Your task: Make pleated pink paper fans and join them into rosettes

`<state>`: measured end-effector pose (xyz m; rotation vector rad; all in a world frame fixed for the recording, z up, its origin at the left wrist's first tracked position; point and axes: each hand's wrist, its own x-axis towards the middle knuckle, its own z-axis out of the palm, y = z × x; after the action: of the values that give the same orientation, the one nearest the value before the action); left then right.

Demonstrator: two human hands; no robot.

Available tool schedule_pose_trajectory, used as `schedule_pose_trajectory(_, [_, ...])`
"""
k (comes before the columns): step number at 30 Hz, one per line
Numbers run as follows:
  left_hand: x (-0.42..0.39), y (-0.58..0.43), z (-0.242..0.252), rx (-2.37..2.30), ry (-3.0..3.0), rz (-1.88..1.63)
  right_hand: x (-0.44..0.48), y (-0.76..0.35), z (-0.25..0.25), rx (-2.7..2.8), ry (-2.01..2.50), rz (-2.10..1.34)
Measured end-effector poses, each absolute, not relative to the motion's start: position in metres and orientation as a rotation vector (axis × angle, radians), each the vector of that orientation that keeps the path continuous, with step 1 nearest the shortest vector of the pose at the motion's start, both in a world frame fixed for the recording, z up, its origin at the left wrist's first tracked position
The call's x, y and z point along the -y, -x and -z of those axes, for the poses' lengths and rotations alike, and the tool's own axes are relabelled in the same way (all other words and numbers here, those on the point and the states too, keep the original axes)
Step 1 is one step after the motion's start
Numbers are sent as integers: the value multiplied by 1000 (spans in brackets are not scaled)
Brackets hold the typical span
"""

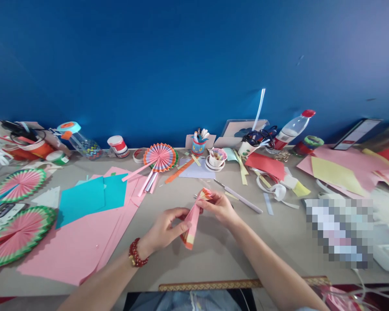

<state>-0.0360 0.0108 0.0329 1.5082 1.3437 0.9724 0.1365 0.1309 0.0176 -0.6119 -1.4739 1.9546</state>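
Note:
Between my two hands is a folded paper fan [192, 221], pink with orange and yellow at its ends, pleated and narrow in the middle. My left hand [168, 226] grips its lower part between thumb and fingers, a red bead bracelet on the wrist. Higher up, my right hand [218, 207] pinches the fan near its middle, and the pleats spread a little at the top. A pen-like tool with a pale handle [244, 199] lies just beyond my right hand.
Finished pink round fans [161, 157] lie at the back and left. Pink sheets [68, 255] and teal sheets [84, 198] cover the left side. A bottle [291, 129], cups and a leaning phone [356, 134] line the wall. A patterned ruler-like strip [210, 285] runs along the front edge.

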Motion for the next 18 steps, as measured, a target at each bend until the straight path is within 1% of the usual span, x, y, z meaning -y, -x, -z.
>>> schedule_pose_trajectory(3, [-13,36,-31,-1317,-1415,-1044,-127,-133,-13,1520,633,-1991])
schedule_pose_trajectory(9, [-12,35,-21,-1474,-1352,-1015,-120,-127,-5,1582,679,-1944])
schedule_pose_trajectory(18, [-11,34,-17,-1618,-1327,-1199,-111,-125,-3,1628,646,-1970])
